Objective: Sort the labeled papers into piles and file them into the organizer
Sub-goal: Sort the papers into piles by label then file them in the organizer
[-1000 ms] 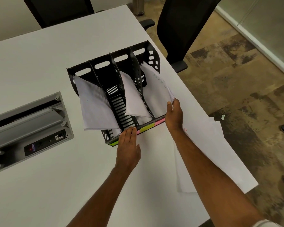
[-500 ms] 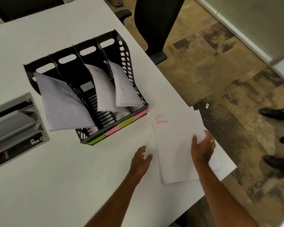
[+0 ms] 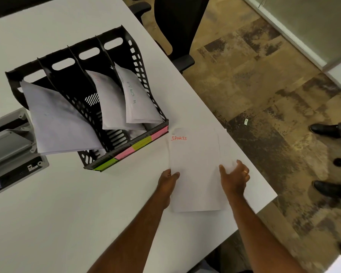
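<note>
A black slotted organizer (image 3: pixel 138 62) stands on the white table (image 3: pixel 67 213), with pink and green sticky labels along its front edge. Paper piles lean in its leftmost slot (image 3: pixel 55 123) and its two right slots (image 3: pixel 138 99); the second slot from the left looks bare. A stack of white sheets headed "SPORTS" in red (image 3: pixel 195 166) lies flat near the table's right edge. My left hand (image 3: pixel 167 182) touches the stack's left edge, thumb on the paper. My right hand (image 3: pixel 234 178) rests on its right side with fingers spread.
A grey cable box (image 3: pixel 10 150) is set into the table at the left. A black office chair (image 3: pixel 175 26) stands beyond the table's right edge. Dark shoes of other people (image 3: pixel 327 131) are on the patterned floor at the right.
My hands left the organizer and came down to the SPORTS stack. Since half a second ago my left hand has reached the stack's left edge and the right hand has shifted along its right side.
</note>
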Demonstrator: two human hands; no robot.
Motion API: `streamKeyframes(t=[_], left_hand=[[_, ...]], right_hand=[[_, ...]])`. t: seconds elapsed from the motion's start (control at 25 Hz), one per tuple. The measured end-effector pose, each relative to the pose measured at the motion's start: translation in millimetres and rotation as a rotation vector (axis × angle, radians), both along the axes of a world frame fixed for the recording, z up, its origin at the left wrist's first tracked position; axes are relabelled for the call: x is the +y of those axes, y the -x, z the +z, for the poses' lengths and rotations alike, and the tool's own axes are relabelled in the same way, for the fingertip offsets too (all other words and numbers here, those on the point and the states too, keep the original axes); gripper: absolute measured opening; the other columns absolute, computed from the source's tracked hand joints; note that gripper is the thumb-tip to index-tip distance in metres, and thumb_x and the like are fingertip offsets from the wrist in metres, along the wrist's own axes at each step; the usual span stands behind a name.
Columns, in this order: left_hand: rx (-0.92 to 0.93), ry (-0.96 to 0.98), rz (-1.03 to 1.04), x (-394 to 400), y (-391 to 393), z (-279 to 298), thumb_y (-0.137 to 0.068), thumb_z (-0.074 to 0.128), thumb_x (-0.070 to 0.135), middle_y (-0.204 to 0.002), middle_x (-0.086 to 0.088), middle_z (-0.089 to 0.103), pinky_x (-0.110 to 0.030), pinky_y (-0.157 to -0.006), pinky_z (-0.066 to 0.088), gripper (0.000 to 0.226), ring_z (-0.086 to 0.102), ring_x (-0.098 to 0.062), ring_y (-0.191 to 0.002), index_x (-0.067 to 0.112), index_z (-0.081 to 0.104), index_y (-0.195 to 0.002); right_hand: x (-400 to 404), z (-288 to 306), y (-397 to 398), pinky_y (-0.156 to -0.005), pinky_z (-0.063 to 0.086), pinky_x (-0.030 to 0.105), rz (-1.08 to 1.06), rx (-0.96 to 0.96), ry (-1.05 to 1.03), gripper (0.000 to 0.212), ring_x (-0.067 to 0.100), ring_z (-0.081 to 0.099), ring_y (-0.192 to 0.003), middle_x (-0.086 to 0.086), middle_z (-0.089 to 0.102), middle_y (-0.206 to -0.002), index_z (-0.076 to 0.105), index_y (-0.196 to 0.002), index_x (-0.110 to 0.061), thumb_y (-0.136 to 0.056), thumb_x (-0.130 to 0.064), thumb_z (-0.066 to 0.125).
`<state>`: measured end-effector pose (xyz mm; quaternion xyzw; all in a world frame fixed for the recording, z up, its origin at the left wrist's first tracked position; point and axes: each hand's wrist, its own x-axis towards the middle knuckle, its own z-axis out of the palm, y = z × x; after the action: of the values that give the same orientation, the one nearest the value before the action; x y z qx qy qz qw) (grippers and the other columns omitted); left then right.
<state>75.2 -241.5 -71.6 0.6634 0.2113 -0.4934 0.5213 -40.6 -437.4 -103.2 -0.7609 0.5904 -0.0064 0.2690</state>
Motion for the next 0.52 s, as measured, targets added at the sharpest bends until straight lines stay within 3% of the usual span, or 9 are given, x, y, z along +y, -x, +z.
streamKeyframes(t=[0.16, 0.28, 0.4, 0.52], left_hand=[[-0.03, 0.003, -0.02, -0.8, 0.0, -5.5, -0.101, 0.055, 0.024, -0.139, -0.008, 0.057, -0.037, -0.094, 0.047, 0.046, 0.057, -0.025, -0.117, 0.01, 0.046, -0.143], [-0.088, -0.037, -0.072, 0.8, 0.1, -9.0, -0.101, 0.055, 0.026, -0.145, -0.01, 0.052, -0.038, -0.101, 0.044, 0.05, 0.052, -0.028, -0.127, 0.011, 0.041, -0.147], [-0.119, -0.154, -0.119, 10.1, -2.9, -16.3, -0.102, 0.051, 0.029, -0.156, -0.012, 0.04, -0.039, -0.112, 0.036, 0.057, 0.041, -0.032, -0.139, 0.008, 0.032, -0.152], [-0.137, -0.239, -0.179, 23.1, -0.5, -22.3, -0.104, 0.047, 0.029, -0.159, -0.013, 0.033, -0.041, -0.116, 0.033, 0.057, 0.037, -0.033, -0.143, 0.007, 0.028, -0.153]], right_hand=[[-7.3, -1.2, 0.7, -0.102, 0.042, 0.054, 0.073, 0.053, -0.143, 0.071, 0.039, 0.044, -0.13, 0.018, 0.047, -0.142, 0.041, -0.143, -0.012, -0.088, -0.05, 0.065], [3.1, 0.1, -6.2, -0.103, 0.042, 0.045, 0.102, -0.012, -0.339, 0.075, 0.037, 0.045, -0.129, 0.019, 0.046, -0.141, 0.041, -0.145, -0.011, -0.087, -0.051, 0.066], [21.3, -1.6, -7.4, -0.104, 0.041, 0.041, 0.12, 0.066, -0.408, 0.078, 0.034, 0.045, -0.129, 0.017, 0.042, -0.141, 0.045, -0.143, -0.009, -0.085, -0.056, 0.067], [37.8, 2.2, -3.8, -0.093, 0.051, 0.036, 0.065, -0.175, -0.567, 0.056, 0.027, 0.059, -0.115, 0.009, 0.059, -0.13, 0.055, -0.132, -0.012, -0.086, -0.038, 0.073]])
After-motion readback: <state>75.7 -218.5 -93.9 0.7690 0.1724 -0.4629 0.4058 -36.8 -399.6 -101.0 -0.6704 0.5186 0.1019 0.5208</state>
